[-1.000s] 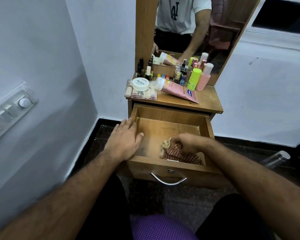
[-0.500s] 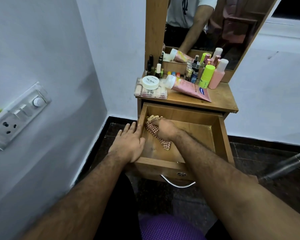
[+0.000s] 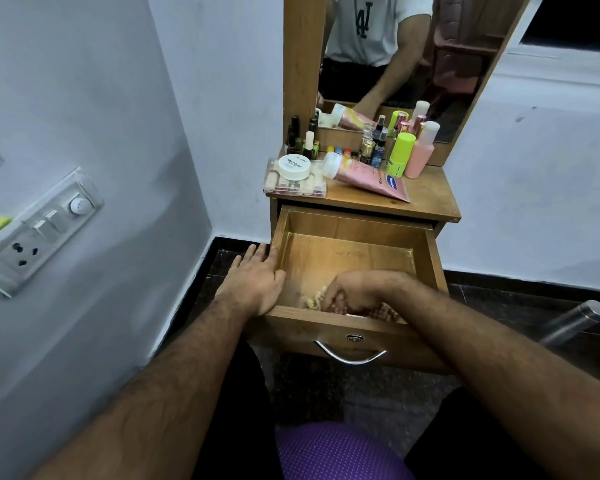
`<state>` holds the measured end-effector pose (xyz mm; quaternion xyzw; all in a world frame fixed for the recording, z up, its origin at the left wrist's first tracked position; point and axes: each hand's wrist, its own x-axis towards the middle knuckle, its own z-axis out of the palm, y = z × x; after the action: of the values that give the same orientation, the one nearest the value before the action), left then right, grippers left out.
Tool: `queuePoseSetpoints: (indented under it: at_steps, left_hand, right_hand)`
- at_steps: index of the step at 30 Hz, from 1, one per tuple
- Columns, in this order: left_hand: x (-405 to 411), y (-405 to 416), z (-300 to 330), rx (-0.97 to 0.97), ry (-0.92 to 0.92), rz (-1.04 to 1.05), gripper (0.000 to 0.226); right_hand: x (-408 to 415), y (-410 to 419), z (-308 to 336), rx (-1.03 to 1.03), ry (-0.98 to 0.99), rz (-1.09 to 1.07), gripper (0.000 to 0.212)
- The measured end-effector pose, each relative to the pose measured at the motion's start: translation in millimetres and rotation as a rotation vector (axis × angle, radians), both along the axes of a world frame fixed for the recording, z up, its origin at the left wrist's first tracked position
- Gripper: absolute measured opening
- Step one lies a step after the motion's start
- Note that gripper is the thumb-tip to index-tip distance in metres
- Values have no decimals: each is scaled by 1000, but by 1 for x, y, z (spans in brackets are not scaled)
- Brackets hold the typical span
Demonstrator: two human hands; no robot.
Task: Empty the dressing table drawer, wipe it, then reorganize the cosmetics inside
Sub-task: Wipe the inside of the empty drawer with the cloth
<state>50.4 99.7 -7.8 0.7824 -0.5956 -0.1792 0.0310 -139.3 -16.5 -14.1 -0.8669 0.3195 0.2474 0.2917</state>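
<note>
The wooden drawer [image 3: 357,225] of the dressing table is pulled out and holds only a cloth. My right hand [image 3: 355,291] grips the red-checked cloth [image 3: 314,300] against the drawer floor near the front wall; most of the cloth is hidden under the hand. My left hand [image 3: 255,277] rests flat with straight fingers on the drawer's left wall. On the tabletop [image 3: 430,199] lie a pink tube [image 3: 364,176], a white jar [image 3: 294,166] on a clear case [image 3: 293,185], a lime bottle [image 3: 400,154], a pink bottle [image 3: 421,150] and several small bottles [image 3: 373,148].
A mirror [image 3: 406,50] stands behind the tabletop. A switchboard [image 3: 39,230] is on the left wall. A metal bar [image 3: 574,322] sticks out at the right above the dark floor. A purple dotted seat [image 3: 340,452] is below me. The drawer's metal handle [image 3: 350,355] faces me.
My right hand has dragged the cloth from the drawer's back left corner to the front middle. The left hand stays on the left wall.
</note>
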Motion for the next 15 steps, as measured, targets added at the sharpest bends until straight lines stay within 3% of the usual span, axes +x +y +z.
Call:
queuePoseSetpoints:
  at_steps: [2,4,9,12,15]
  left_hand:
    - [0,0,0,-3,-2,-5,61]
    - [-1,0,1,-3,1,-10,62]
    - [-1,1,1,-20,5,-22,64]
    - [-1,1,1,-25,1,-26,64]
    - [-2,1,2,-38,10,-19,64]
  right_hand:
    - [-18,-12,0,-58,3,-110,36]
    - [-25,-23,-1,-247,35,-187,29]
    - [4,-33,-1,-315,-125,-422,48]
    - [39,-22,-7,-232,-182,-361,53]
    - [63,-4,-10,-241,-181,-177,44]
